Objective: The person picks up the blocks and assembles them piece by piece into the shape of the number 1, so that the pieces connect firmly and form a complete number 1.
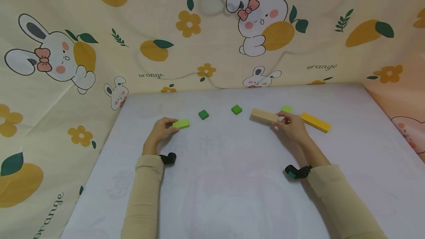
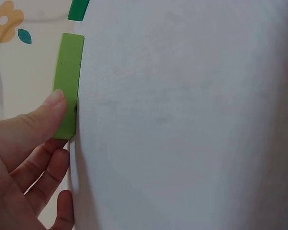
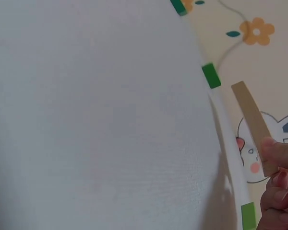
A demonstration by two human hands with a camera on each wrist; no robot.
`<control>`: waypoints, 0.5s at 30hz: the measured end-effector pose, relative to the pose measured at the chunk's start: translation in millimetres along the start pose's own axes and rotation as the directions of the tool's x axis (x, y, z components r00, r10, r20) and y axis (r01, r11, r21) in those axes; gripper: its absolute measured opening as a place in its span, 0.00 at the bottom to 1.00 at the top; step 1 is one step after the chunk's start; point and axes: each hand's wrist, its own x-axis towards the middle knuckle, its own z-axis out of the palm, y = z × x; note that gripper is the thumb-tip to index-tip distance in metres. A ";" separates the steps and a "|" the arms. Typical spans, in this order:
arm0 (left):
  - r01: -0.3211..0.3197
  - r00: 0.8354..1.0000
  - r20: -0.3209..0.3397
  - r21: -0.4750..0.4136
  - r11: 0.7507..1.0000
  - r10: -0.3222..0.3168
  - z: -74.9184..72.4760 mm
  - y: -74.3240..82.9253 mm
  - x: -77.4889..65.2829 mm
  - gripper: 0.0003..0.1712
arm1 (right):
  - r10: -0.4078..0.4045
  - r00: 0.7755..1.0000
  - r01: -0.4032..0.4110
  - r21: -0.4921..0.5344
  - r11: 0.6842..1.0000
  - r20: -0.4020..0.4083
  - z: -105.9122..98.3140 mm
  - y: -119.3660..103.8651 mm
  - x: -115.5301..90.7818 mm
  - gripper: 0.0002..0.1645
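Gripping with clamped fingers, the left hand holds a light-green block, the right hand a tan block.

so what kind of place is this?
Likely a makeshift recording booth: printed cloth behind and beside a white table, plus two wrist cameras.

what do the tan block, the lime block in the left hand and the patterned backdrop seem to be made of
Tan block: probably bare wood, matte, judging by its plain pale-brown faces.
Lime block: smooth painted wood or plastic, hard to tell; even colour, crisp edges, small dark marks.
Patterned backdrop: likely printed fabric, matte, given its soft creases.
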 end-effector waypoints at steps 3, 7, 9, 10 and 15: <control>-0.008 1.000 0.000 0.003 1.000 0.008 -0.6 0.8 -0.9 0.24 | -0.016 1.000 0.016 0.002 1.000 0.000 -0.8 -2.2 -4.3 0.26; -0.010 1.000 0.002 0.003 1.000 0.010 -0.3 1.2 -1.0 0.24 | -0.035 0.999 0.035 0.012 0.999 0.001 -2.6 -5.9 -11.3 0.25; -0.011 1.000 0.005 0.004 1.000 0.011 -0.1 0.5 0.0 0.24 | -0.038 0.999 0.038 0.019 0.999 0.004 -3.5 -8.3 -15.6 0.24; -0.016 1.000 0.005 0.008 1.000 0.015 -0.3 -0.2 0.3 0.24 | -0.035 0.999 0.034 0.021 0.999 0.006 -3.8 -9.1 -17.6 0.24; -0.019 1.000 0.018 0.016 1.000 0.019 -1.6 -5.3 2.3 0.24 | -0.059 0.998 0.059 0.022 0.998 0.007 -3.1 -9.4 -26.3 0.23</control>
